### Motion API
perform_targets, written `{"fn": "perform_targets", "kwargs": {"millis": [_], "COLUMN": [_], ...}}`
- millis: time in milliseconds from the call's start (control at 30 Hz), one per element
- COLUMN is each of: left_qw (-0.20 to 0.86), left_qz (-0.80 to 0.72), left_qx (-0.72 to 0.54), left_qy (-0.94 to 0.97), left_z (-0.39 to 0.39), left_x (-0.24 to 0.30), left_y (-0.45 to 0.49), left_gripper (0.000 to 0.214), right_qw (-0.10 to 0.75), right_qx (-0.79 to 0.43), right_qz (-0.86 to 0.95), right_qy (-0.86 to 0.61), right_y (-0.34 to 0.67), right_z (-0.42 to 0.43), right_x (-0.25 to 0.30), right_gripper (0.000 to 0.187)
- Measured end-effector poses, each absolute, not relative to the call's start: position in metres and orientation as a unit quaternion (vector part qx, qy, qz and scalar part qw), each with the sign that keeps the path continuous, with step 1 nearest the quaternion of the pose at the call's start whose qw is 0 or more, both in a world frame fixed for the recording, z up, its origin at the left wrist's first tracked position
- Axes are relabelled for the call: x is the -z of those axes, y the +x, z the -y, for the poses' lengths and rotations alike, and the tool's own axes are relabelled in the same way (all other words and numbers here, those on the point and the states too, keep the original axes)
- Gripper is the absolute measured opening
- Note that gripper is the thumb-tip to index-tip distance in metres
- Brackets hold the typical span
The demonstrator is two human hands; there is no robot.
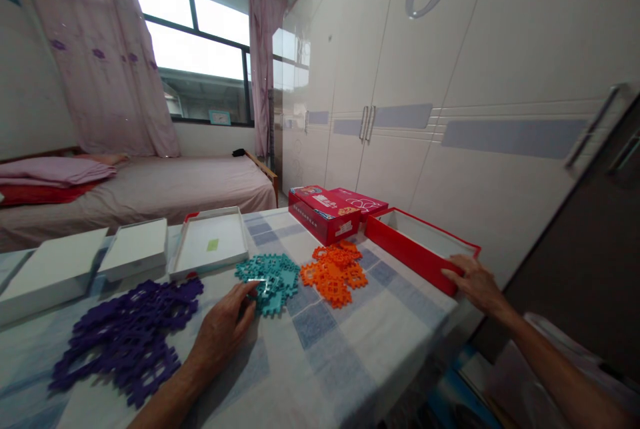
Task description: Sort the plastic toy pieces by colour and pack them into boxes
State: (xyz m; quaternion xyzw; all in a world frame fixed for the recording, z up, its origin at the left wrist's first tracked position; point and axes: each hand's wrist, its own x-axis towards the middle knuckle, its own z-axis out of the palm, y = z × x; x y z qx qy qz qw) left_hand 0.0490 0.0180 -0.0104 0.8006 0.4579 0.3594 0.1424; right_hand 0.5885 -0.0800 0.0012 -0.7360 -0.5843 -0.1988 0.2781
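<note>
My left hand [229, 323] reaches over the table, index finger stretched onto the near edge of a pile of teal toothed-edge puzzle pieces [275, 277]. Nothing shows held in it, though its lower fingers are partly hidden. At the table's right end, my right hand [473, 282] grips the near end of a long red box [410, 252] with a white inside, fingers at its rim and side. Between the hands lies a pile of orange toothed pieces [336, 272]. A larger spread of dark purple pieces [131, 332] is left of my left hand.
Red printed boxes [325, 212] stand at the table's back edge. White boxes [135, 249] and a shallow white tray [213, 239] line the back left. A checked cloth [320, 329] covers the table. Beyond are a bed [185, 182] and a white wardrobe [400, 75].
</note>
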Motion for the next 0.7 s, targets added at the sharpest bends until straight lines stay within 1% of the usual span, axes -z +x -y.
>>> {"fn": "perform_targets", "kwargs": {"millis": [100, 200, 300, 367, 400, 467, 533, 633, 700], "left_qw": [0.14, 0.143, 0.147, 0.149, 0.149, 0.147, 0.146, 0.147, 0.149], "left_qz": [-0.46, -0.461, -0.457, -0.455, -0.455, -0.456, -0.457, -0.458, -0.458], "left_qx": [-0.359, -0.36, -0.369, -0.368, -0.366, -0.363, -0.361, -0.358, -0.358], "left_qy": [0.8, 0.799, 0.796, 0.797, 0.798, 0.799, 0.8, 0.8, 0.8], "left_z": [-0.017, -0.017, -0.016, -0.016, -0.016, -0.016, -0.017, -0.017, -0.017], "left_x": [0.009, 0.008, 0.007, 0.007, 0.008, 0.009, 0.01, 0.01, 0.01], "left_y": [0.049, 0.05, 0.05, 0.05, 0.05, 0.05, 0.05, 0.049, 0.049], "left_gripper": [0.031, 0.031, 0.031, 0.031, 0.031, 0.031, 0.032, 0.033, 0.032], "right_qw": [0.279, 0.258, 0.239, 0.253, 0.271, 0.316, 0.342, 0.323, 0.293], "right_qx": [0.197, 0.191, 0.248, 0.296, 0.299, 0.247, 0.145, 0.007, -0.047], "right_qz": [0.578, 0.584, 0.591, 0.594, 0.6, 0.63, 0.664, 0.695, 0.691], "right_qy": [-0.742, -0.746, -0.729, -0.704, -0.691, -0.665, -0.649, -0.642, -0.659], "right_y": [0.595, 0.596, 0.58, 0.557, 0.542, 0.506, 0.47, 0.426, 0.407], "right_z": [0.075, 0.075, 0.08, 0.082, 0.082, 0.076, 0.063, 0.029, 0.002], "right_x": [0.001, -0.001, -0.011, -0.022, -0.027, -0.036, -0.039, -0.034, -0.027], "right_gripper": [0.045, 0.046, 0.044, 0.044, 0.044, 0.047, 0.052, 0.063, 0.068]}}
